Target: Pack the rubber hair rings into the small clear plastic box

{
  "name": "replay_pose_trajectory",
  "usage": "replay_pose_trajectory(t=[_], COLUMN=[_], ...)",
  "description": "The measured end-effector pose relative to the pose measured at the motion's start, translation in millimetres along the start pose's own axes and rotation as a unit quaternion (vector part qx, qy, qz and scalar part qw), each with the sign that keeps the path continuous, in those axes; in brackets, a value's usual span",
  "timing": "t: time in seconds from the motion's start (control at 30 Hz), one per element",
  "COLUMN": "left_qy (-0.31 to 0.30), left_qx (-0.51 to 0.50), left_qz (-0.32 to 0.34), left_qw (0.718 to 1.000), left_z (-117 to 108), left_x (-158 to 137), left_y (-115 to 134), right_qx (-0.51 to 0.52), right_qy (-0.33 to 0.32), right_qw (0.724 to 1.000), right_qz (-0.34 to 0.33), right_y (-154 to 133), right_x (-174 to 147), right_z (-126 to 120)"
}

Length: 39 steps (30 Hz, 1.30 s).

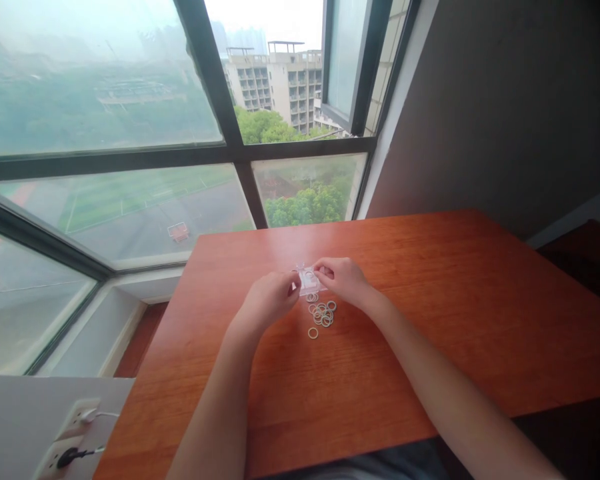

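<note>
At the bottom edge of the frame lies a fold of dark grey cloth clothing (380,465), with two bare forearms reaching up from the lower left and lower right; at the lower left, a white plastic wall socket (80,420) takes a white plug, and a second one just below it takes a black plug (67,458); the reddish-brown, wood-grained worktop (430,313) fills the middle and right of the frame.

Near the centre, a single pale, thin round ring (313,338) lies apart on the wood; just above it is a loose, overlapping heap of pale, thin round rings (323,315), some reaching up close to the small, clear, flat plastic packet (309,283) at the centre of the frame; the left hand (273,293) has its fingers pinched on the packet's left edge, and the right hand (347,277) has its fingers pinched on the upper right edge; whether anything lies inside the packet, I cannot tell.

Beyond the worktop stands a dark-framed glass window (240,153), with a pane swung open at the upper centre; through it show green treetops (300,203), a sports field at the left and, farthest, pale multi-storey buildings (285,83).
</note>
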<state>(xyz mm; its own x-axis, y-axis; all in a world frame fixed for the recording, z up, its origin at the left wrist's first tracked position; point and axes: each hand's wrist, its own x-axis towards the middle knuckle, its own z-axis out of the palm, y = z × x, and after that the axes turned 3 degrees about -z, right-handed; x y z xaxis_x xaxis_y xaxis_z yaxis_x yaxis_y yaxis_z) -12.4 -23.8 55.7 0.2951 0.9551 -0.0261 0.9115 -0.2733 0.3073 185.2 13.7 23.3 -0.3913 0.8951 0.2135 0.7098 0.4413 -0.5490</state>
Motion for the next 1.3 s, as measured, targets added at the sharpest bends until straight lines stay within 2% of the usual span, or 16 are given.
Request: replay_pose_trajectory(t=[0.13,0.27,0.63,0.97,1.3], left_qy=[-0.048,-0.075,-0.071,-0.088,-0.095], left_qx=[0.018,0.038,0.043,0.108,0.119], left_qz=[0.002,0.001,0.016,0.018,0.023], left_qw=[0.999,0.996,0.996,0.99,0.988], left_z=[-2,0,11,20,23], left_x=[-5,-7,-1,5,6], left_y=[8,9,14,21,27], right_qx=[-0.038,-0.056,-0.012,-0.005,-0.013], right_qy=[-0.005,-0.004,-0.04,-0.05,-0.052], right_qw=[0.999,0.998,0.999,0.999,0.999], right_qz=[0.007,0.025,-0.006,0.0,0.003], right_y=[-1,2,0,2,1], right_x=[14,12,-19,-21,-22], right_z=[5,8,-10,-9,-9])
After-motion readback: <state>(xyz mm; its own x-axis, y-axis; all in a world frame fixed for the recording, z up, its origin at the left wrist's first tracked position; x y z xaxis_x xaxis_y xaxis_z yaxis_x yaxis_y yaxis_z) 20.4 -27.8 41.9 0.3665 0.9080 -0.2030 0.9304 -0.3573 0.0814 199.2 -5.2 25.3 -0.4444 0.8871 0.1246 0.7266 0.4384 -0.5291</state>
